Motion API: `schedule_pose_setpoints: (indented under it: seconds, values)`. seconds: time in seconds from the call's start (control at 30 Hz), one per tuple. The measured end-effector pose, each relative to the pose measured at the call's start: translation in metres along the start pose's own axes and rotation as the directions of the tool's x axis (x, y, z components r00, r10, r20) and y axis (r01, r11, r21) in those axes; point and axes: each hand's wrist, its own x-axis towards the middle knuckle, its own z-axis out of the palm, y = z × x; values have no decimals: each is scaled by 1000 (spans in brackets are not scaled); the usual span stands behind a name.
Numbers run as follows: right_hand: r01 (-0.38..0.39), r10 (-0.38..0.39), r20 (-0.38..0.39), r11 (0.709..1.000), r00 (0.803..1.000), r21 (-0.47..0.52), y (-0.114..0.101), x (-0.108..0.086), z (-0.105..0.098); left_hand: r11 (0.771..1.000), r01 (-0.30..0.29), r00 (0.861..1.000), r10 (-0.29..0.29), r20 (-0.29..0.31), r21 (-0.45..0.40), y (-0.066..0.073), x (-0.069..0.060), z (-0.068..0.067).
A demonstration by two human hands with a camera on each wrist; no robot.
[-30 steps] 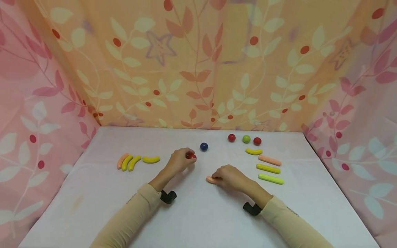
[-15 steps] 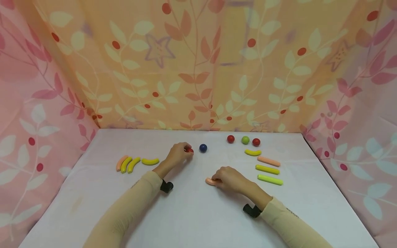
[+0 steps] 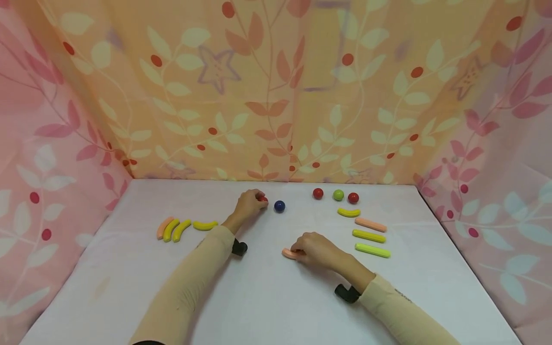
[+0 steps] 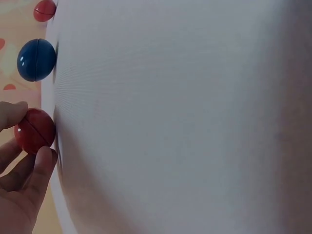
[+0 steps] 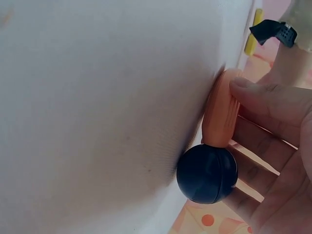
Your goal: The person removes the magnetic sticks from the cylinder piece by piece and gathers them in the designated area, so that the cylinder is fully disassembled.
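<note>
My left hand [image 3: 249,204] pinches a red ball [image 4: 35,130] between thumb and fingers, low over the white tabletop. Just right of it sits a blue ball [image 3: 279,206], apart from the hand. Nearer to me, my right hand [image 3: 318,249] holds a slightly curved pale orange stick [image 5: 222,109] by thumb and fingers, close to the cloth. Against that stick's end, in front of the fingers, a dark blue ball [image 5: 207,173] shows in the right wrist view; the hand hides it from the head view.
Several curved sticks, yellow [image 3: 181,230] and orange, lie at left. At right are straight orange, yellow [image 3: 368,235] and lime sticks and a yellow curved one [image 3: 348,212]. Behind them stand two red balls and a green ball [image 3: 338,195]. Patterned curtains [image 3: 276,143] enclose the table.
My left hand has moved away from me with the red ball, ending left of and slightly beyond the blue ball. My right hand has stayed in place on the orange stick.
</note>
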Motion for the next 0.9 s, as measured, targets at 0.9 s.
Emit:
schedule_pose_setpoints:
  seconds: [0.9]
  values:
    - [13, -13, -9, 999, 1000, -33, -7, 5, -1, 997, -61, 990, 53, -131, -51, 1, -8, -16]
